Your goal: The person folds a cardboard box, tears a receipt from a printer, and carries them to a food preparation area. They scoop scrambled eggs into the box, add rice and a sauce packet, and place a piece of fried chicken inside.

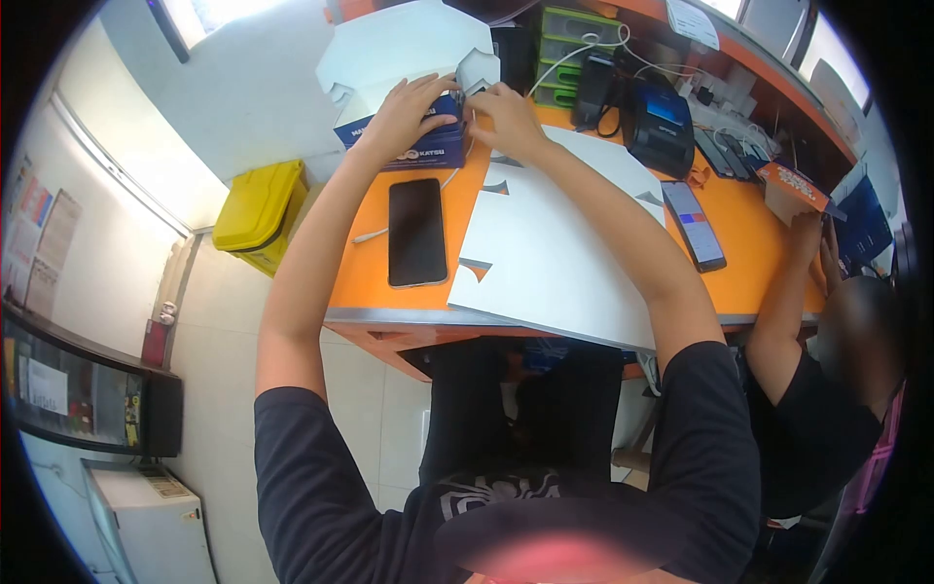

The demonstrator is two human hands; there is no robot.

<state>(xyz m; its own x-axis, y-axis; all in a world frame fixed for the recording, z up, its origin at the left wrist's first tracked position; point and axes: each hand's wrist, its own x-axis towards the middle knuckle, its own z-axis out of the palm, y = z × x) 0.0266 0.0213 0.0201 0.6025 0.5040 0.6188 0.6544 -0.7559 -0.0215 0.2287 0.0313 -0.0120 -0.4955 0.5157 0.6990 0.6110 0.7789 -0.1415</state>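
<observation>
A blue printed cardboard box (pixel 440 154) stands at the far left of the orange desk, with its large white lid (pixel 399 49) raised behind it. My left hand (pixel 413 112) lies over the box's front wall, thumb in front and fingers reaching over the top edge. At the right corner of the same box, my right hand (pixel 504 119) has its fingers curled closed against a side flap; the fingertips are partly hidden. Under my right forearm lies a flat white cardboard sheet (pixel 555 243) with cut notches. A black phone (pixel 417 234) rests near my left forearm.
To the right are another phone (pixel 694 226), a black label printer (pixel 660 125) and green drawers (pixel 559 58). A co-worker (pixel 817 409) handles an orange-and-white box (pixel 793 193) at the right. A yellow bin (pixel 258 214) stands left of the desk (pixel 365 277).
</observation>
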